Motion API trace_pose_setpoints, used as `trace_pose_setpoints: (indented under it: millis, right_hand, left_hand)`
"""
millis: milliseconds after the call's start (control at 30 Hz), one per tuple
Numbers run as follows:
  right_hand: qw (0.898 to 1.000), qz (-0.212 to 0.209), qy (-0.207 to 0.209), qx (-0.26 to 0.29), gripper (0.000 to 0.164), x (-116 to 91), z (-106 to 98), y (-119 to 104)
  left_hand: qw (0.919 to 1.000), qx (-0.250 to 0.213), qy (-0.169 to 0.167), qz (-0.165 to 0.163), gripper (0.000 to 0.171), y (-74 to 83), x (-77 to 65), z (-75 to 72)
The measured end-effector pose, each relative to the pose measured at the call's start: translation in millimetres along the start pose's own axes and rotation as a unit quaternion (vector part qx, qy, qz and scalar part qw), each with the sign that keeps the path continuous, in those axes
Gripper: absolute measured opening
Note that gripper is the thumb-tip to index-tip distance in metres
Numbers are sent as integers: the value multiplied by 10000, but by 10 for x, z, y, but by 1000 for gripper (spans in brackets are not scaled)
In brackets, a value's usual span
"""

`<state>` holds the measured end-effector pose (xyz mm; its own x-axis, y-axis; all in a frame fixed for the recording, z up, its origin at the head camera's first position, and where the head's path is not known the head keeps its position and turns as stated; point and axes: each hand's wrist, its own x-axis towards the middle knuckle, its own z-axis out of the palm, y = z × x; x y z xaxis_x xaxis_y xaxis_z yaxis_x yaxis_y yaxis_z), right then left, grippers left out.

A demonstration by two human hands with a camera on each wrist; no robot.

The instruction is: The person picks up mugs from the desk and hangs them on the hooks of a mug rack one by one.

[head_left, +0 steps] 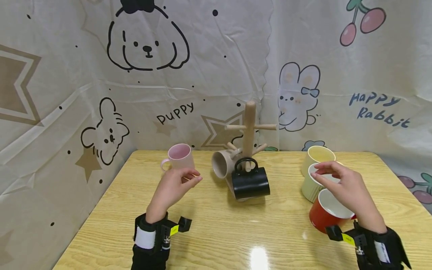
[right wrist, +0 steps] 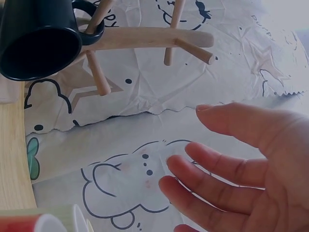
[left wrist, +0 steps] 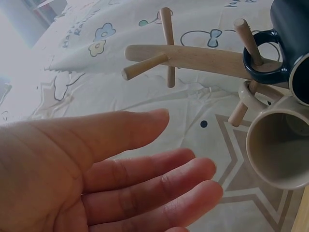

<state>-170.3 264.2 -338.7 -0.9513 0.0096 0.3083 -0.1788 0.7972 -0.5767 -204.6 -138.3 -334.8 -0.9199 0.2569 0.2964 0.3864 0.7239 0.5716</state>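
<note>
My left hand (head_left: 173,189) hovers before the pink mug (head_left: 181,156), its fingers relaxed and holding nothing. Over on the right, my right hand (head_left: 347,185) is above the red mug (head_left: 325,213) and overlaps the pale green mug (head_left: 310,185) in the head view; its fingers are loose too. Between the hands stands a wooden mug tree (head_left: 249,131). A black mug (head_left: 251,183) hangs by its handle on a front lower peg. Beside it a beige mug (head_left: 221,165) hangs on another lower peg, its mouth facing left. The upper pegs (left wrist: 145,66) are bare.
Behind the pale green mug sits a yellow mug (head_left: 318,155), the back one of a row along the right. The light wooden table (head_left: 216,232) meets a printed cloth backdrop (head_left: 209,93) at its back and left side.
</note>
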Motion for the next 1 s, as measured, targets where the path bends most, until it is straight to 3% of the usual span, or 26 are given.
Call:
trace_pose_setpoints:
  millis: [300,567,1000]
  right_hand:
    - [9996,-281,-27,-86,30,16,46,2]
    - [9990,-179,-406,-114,34,29,101,-19]
    - [9978,-565,-268,-215,24,32,220,-46]
  left_hand:
    - [9998,104,-160,55,15,11,7,16]
    - [9996,53,-263,71,16,16,-10,38]
    - [9990,194,-402,96,17,14,10,55]
